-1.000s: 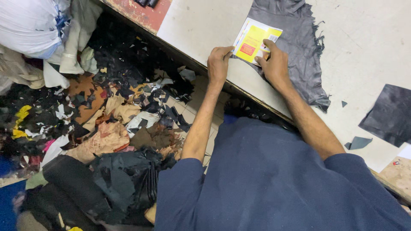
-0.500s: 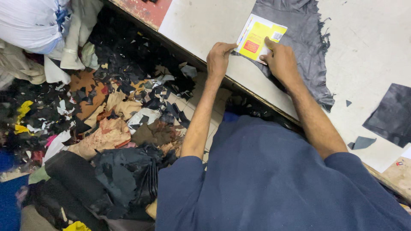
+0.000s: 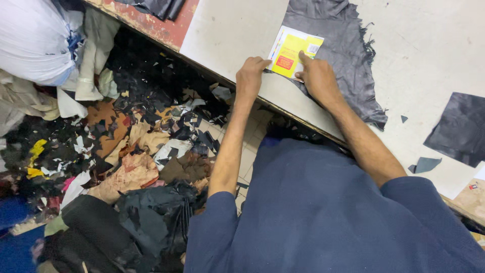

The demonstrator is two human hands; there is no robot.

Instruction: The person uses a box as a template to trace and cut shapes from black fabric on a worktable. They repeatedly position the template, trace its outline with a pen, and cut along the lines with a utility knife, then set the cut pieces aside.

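Head view looks down at a person in a blue shirt leaning over a pale counter [image 3: 227, 35]. A yellow and white card [image 3: 294, 50] with a red patch lies flat on a dark grey sheet of leather [image 3: 343, 55], near the counter's front edge. The left hand [image 3: 251, 76] is curled, with its fingertips touching the card's near left corner; it pins the card but does not wrap around it. The right hand [image 3: 316, 78] is mostly closed, with one finger stretched out and pressing on the middle of the card. Neither hand grips anything. The card looks thin, light and a bit stiff, so it could slide on the smooth leather; it is best held flat by pressing on its corners or edges. The leather looks soft and floppy, with a ragged right edge, and would bend if lifted. A dark square piece of leather [image 3: 457, 129] lies well apart to the right. On the floor to the left is a big pile of leather scraps [image 3: 136, 146] in black, brown and white, and a white sack [image 3: 35, 40] sits far left.
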